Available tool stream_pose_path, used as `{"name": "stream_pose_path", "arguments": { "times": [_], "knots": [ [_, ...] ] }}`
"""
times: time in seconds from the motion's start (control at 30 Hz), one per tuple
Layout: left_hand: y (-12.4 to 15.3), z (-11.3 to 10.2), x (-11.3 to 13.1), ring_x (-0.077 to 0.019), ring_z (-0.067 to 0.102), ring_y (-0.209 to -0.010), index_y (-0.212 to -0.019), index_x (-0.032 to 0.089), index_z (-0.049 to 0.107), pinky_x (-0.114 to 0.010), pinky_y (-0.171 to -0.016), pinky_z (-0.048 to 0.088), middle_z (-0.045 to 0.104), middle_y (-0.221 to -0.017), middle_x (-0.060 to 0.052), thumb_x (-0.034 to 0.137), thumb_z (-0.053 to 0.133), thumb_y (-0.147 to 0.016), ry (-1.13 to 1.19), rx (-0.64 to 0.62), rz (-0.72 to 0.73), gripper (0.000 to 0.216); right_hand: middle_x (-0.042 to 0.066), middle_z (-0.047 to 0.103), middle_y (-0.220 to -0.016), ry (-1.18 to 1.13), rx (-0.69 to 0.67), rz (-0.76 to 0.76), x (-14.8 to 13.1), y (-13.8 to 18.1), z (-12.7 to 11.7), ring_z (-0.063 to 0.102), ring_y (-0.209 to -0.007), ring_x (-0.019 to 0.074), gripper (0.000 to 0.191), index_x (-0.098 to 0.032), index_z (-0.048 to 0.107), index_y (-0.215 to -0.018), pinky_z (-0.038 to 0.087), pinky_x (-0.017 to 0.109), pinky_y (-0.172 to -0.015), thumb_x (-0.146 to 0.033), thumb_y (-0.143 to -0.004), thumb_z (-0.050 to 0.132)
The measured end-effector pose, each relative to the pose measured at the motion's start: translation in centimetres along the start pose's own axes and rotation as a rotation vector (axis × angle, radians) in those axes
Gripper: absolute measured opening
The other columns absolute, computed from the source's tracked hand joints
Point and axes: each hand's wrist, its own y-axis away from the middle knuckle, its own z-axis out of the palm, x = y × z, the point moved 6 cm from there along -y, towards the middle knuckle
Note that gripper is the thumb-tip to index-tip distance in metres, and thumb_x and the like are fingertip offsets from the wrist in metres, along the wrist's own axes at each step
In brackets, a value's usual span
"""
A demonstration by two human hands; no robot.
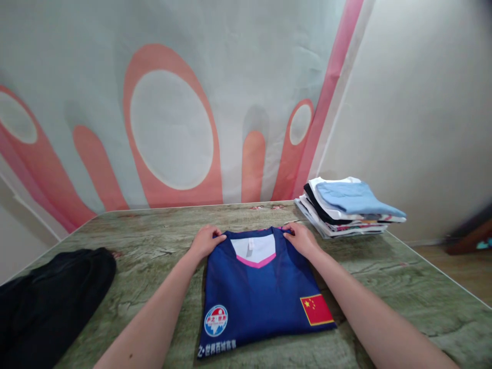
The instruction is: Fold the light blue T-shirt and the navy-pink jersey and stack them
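Note:
A folded navy blue jersey (257, 287) lies flat on the green wood-grain table (161, 246). It has a pink-and-white collar, a round badge at lower left and a red flag patch at lower right. My left hand (205, 241) grips the jersey's top left corner with curled fingers. My right hand (302, 238) pinches the top right corner the same way. Both forearms reach in from the near edge.
A stack of folded clothes (348, 207), with a light blue piece on top, sits at the table's far right corner. A heap of black cloth (49, 302) lies at the near left. A patterned backdrop (172, 118) hangs behind the table.

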Motion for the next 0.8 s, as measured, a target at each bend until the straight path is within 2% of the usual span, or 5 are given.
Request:
{"name": "stream_pose_path", "arguments": {
  "times": [0.37,0.47,0.57,0.67,0.8],
  "knots": [
    [0.4,-0.1,0.6,-0.0206,0.057,-0.079,-0.072,0.02,0.057,-0.028,-0.072,0.039,0.062,-0.077,-0.003,0.04,0.054,-0.086,-0.033,0.098,-0.025,0.025,0.004,0.064,-0.094,0.001,0.041,-0.01,-0.5,0.1,0.1,0.058,-0.088,0.0186,0.017,-0.024,0.065,-0.095,0.045,0.029,-0.077,-0.016,-0.083,0.057],
    [0.4,0.2,0.8,-0.0203,0.057,-0.08,-0.074,0.02,0.057,-0.028,-0.073,0.04,0.063,-0.079,-0.004,0.039,0.053,-0.087,-0.045,0.115,-0.027,0.023,0.006,0.061,-0.103,0.064,0.124,-0.113,-2.2,0.7,-0.7,0.055,-0.1,0.0207,0.023,-0.024,0.064,-0.099,0.044,0.031,-0.086,-0.012,-0.085,0.051],
    [0.3,0.3,0.6,-0.0201,0.058,-0.079,-0.077,0.02,0.058,-0.028,-0.072,0.041,0.063,-0.08,-0.004,0.038,0.052,-0.089,-0.043,0.099,-0.044,0.022,0.007,0.062,-0.101,0.098,0.107,-0.233,-3.7,1.1,-0.5,0.054,-0.102,0.0221,0.025,-0.024,0.065,-0.099,0.042,0.034,-0.093,-0.011,-0.087,0.047],
    [0.5,-0.3,1.0,-0.0207,0.058,-0.081,-0.078,0.02,0.058,-0.029,-0.075,0.042,0.063,-0.081,-0.004,0.034,0.053,-0.088,-0.079,0.116,-0.048,0.018,0.007,0.064,-0.099,0.117,0.04,-0.239,-3.6,1.2,0.3,0.055,-0.099,0.0223,0.024,-0.023,0.066,-0.098,0.043,0.035,-0.092,-0.011,-0.087,0.048],
    [1.2,-1.7,2.9,-0.0212,0.058,-0.088,-0.083,0.019,0.059,-0.03,-0.081,0.042,0.063,-0.087,-0.006,0.023,0.053,-0.086,-0.109,0.221,0.013,0.007,0.007,0.064,-0.103,0.118,0.076,-0.205,-2.7,1.2,0.2,0.055,-0.102,0.0221,0.026,-0.023,0.066,-0.101,0.042,0.036,-0.094,-0.011,-0.087,0.049]
  ]
}}
